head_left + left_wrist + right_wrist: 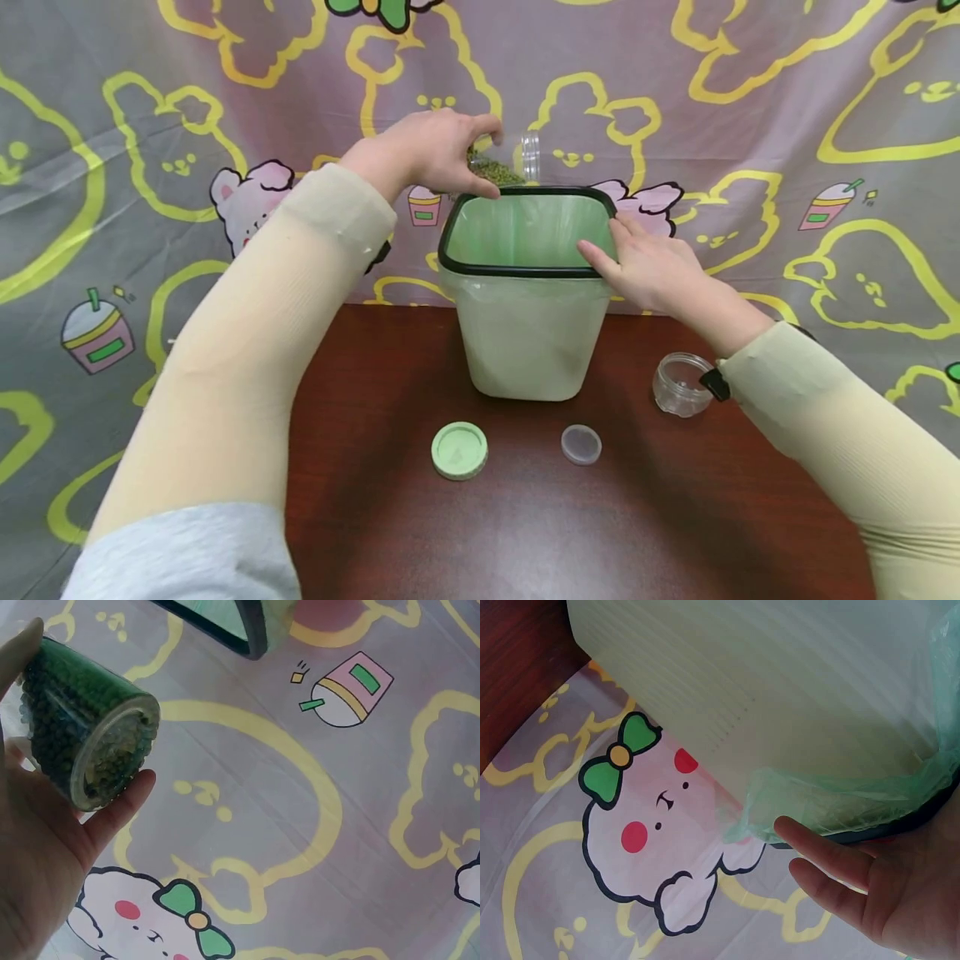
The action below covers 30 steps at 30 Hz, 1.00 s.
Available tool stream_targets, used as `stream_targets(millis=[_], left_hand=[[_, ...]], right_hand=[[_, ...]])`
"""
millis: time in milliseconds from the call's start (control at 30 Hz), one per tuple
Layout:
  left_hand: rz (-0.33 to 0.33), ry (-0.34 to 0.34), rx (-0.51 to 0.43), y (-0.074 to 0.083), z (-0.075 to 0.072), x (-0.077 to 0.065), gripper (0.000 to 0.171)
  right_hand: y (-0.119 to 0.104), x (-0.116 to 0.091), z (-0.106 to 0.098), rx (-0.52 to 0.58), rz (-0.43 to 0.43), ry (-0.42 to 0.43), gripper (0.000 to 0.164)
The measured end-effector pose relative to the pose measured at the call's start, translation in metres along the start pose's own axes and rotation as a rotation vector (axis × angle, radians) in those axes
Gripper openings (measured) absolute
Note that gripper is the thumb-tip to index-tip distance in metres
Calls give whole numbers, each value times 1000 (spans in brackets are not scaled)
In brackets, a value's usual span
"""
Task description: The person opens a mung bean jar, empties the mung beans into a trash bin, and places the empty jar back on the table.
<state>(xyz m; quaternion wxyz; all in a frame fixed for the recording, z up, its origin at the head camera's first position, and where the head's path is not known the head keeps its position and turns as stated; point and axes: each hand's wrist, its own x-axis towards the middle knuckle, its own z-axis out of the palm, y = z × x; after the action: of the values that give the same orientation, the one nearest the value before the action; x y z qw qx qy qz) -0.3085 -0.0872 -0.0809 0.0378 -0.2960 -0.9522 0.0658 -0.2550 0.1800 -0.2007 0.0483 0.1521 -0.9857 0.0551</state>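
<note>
My left hand (438,154) grips a clear plastic jar (531,158) that lies on its side in the air, mouth toward the right. Small green beads or beans (495,172) fill part of it; through its base (112,754) they show in the left wrist view. The jar is at the far left rim of a pale trash can (532,333), which has a black rim ring and a green bag liner (532,225). On the can's right rim, my right hand (656,262) holds on, thumb over the opening and fingers (825,851) along the outside.
In front of the can lie a light green round lid (459,450) and a small translucent disc (581,444). A clear jar (681,385) stands on the brown table (525,533) by my right forearm. Behind hangs a patterned cloth (300,108).
</note>
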Motion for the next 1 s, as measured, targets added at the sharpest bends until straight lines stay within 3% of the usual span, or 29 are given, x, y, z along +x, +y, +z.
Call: stream_targets(millis=[300, 500, 1000], left_hand=[[-5, 3, 20, 1, -3, 2, 74], [19, -45, 46, 5, 1, 6, 76], [16, -77, 63, -1, 11, 4, 75]], right_hand=[[-2, 0, 0, 2, 2, 0, 93], [-1, -1, -1, -2, 4, -5, 94], [0, -1, -2, -2, 4, -6, 94]])
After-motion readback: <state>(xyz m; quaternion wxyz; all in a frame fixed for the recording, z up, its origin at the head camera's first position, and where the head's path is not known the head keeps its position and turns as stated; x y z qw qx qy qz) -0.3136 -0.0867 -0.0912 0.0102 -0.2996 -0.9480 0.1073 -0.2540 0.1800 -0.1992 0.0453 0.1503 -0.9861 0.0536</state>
